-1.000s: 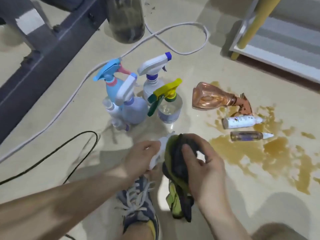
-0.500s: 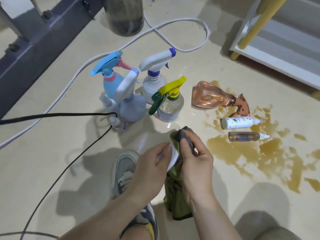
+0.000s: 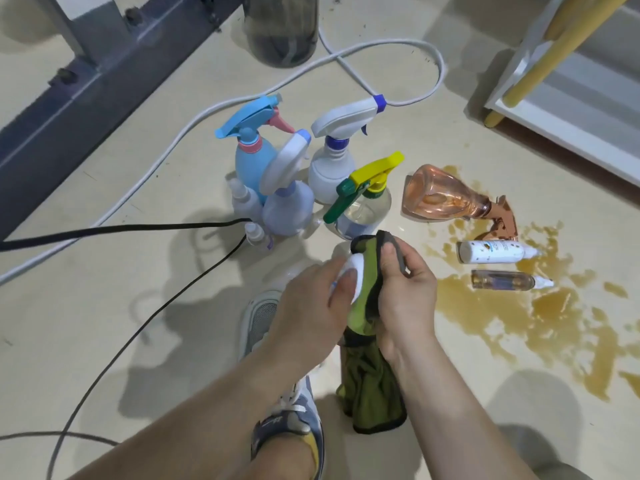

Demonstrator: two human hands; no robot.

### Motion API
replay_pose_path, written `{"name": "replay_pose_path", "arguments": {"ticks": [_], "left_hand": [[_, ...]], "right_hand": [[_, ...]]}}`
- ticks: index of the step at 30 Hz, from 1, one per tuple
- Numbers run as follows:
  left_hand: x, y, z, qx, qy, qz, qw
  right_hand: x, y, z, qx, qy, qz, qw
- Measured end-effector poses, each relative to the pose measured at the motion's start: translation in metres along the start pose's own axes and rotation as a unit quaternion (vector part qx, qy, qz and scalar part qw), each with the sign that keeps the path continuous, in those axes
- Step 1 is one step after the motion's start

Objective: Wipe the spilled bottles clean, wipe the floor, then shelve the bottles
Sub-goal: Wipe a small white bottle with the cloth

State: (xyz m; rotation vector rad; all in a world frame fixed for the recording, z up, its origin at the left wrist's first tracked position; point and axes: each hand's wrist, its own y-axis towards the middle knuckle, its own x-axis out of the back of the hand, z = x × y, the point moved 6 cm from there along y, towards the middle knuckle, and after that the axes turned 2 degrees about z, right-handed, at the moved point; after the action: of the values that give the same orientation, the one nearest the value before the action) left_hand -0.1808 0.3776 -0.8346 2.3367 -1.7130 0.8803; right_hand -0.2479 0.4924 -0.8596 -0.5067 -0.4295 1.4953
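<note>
Fingers of the left hand (image 3: 311, 299) pinch a small white bottle (image 3: 354, 276), and the right hand (image 3: 407, 296) clamps a green cloth (image 3: 369, 393) round it, above the floor (image 3: 138, 323). Beyond stands a cluster of upright spray bottles (image 3: 330, 171) — wiped already, I judge. Three bottles (image 3: 491, 251) lie in the brown spill (image 3: 519, 317); floor wiping and the shelf (image 3: 571, 109) are yet to come. Cloth and hands hide most of the held bottle — its cap cannot be seen.
</note>
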Motion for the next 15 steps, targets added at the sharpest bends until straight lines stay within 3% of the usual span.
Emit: {"name": "replay_pose_path", "arguments": {"ticks": [2,4,6,7,8,9,10,11,13,15], "left_hand": [[0.003,0.006,0.012,0.138,-0.208,0.002,0.968],[-0.003,0.002,0.014,0.277,-0.423,0.032,0.862],[-0.007,-0.005,0.007,0.327,-0.516,0.055,0.790],[-0.007,-0.006,0.006,0.312,-0.502,0.060,0.804],[-0.003,-0.005,0.004,0.268,-0.429,0.062,0.860],[0.000,-0.004,0.000,0.186,-0.302,0.070,0.932],[0.002,-0.005,-0.005,0.091,-0.159,0.062,0.981],[0.003,-0.006,-0.009,0.006,-0.041,0.047,0.998],[0.008,-0.007,-0.007,-0.071,0.099,0.016,0.992],[0.018,-0.005,0.001,-0.060,0.086,-0.003,0.994]], "right_hand": [[-0.002,-0.013,-0.005,-0.023,0.027,0.062,0.997],[-0.003,-0.018,-0.003,-0.058,0.063,0.129,0.988],[-0.006,-0.011,0.007,-0.046,0.064,0.147,0.986],[-0.007,-0.004,0.013,-0.018,0.042,0.126,0.991],[-0.008,0.003,0.020,0.021,0.012,0.093,0.995],[-0.009,0.009,0.026,0.061,-0.025,0.059,0.996],[-0.010,0.015,0.029,0.091,-0.063,0.036,0.993],[-0.011,0.019,0.029,0.110,-0.103,0.028,0.988],[-0.012,0.023,0.024,0.125,-0.200,0.047,0.971],[-0.003,0.021,0.016,0.161,-0.321,0.094,0.929]]}}
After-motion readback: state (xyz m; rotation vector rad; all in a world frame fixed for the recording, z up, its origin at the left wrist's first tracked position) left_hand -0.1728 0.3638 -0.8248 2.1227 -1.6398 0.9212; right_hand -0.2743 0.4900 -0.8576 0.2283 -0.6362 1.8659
